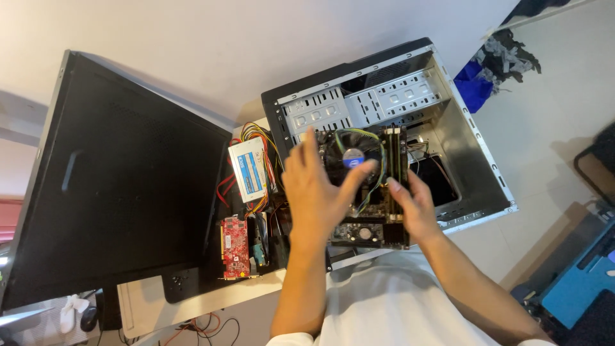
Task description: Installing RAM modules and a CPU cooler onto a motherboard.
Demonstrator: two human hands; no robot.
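An open computer case [474, 154] lies on its side on a white table. A motherboard [365, 230] with a round cooler fan [351, 157] and upright memory sticks [395, 154] is over the case's open side. My left hand [317, 192] is spread, fingers apart, over the board's left part, with the fingertips near the fan. My right hand [413, 205] grips the board's right edge just below the memory sticks. Whether the board rests in the case or is lifted I cannot tell.
A big black side panel [122, 179] leans at the left. A power supply [246, 170] with coloured wires and a red expansion card [235, 247] lie beside the case. Blue items sit on the floor at the right; cables hang below the table edge.
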